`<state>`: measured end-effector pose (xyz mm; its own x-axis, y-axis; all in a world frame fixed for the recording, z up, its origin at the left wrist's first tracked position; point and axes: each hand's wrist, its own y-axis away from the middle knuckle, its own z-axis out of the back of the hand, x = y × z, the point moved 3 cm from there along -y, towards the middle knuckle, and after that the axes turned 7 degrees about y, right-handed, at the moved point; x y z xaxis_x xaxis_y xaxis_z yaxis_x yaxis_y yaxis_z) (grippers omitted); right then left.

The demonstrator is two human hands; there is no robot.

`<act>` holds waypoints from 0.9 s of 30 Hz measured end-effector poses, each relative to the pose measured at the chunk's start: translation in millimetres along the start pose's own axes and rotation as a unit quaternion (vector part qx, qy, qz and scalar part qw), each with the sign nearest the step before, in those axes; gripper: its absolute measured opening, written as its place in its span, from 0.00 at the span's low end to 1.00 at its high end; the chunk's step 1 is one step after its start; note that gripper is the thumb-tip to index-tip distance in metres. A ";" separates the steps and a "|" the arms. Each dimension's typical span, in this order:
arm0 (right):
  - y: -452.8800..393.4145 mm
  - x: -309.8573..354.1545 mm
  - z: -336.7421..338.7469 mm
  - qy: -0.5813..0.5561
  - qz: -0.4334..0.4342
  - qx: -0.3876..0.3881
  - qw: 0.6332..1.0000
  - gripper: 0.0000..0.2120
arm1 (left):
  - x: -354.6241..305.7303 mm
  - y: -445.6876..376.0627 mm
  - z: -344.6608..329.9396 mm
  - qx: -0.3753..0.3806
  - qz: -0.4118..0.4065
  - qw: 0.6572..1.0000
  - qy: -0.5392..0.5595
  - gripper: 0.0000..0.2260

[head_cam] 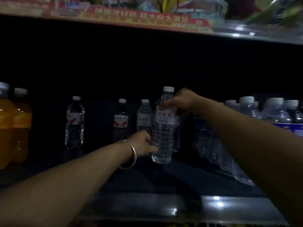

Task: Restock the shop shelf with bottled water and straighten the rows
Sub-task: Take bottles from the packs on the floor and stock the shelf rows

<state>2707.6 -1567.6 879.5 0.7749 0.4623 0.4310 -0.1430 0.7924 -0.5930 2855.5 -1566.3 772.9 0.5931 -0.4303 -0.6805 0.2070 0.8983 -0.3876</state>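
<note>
A clear plastic water bottle with a white cap and a white label printed in red characters stands upright on the dark shop shelf, its long axis vertical, cap pointing up and label facing the camera. It sits toward the middle of the shelf, forward of the row behind it. The left hand, with a silver bangle at the wrist, grips the lower body of this bottle, fingers curled round its left side just above the base. The right hand reaches in from the right and holds the bottle's shoulder just above the label, fingers bent over it and thumb lying along the label's top edge. Just behind and to the left stands a second clear bottle with the same white label, then a clear bottle with a red-and-white label, and further left, well apart, another clear bottle with a red-marked label; all are upright with caps up. At the far left are two orange drink bottles with white caps. To the right, behind the right forearm, is a cluster of white-capped clear bottles, blurred. Overhead runs an upper shelf edged with a red strip bearing white characters.
</note>
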 end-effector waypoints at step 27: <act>-89.1 -64.9 -69.9 -0.107 -0.012 -0.007 0.994 0.15 | 29.5 -79.1 -36.4 0.068 0.027 0.989 -0.130 0.19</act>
<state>2713.1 -1696.0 856.9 0.6286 0.5193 0.5789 -0.1175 0.7993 -0.5894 2828.3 -1653.3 760.8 0.7826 -0.3605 -0.5074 0.2628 0.9304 -0.2557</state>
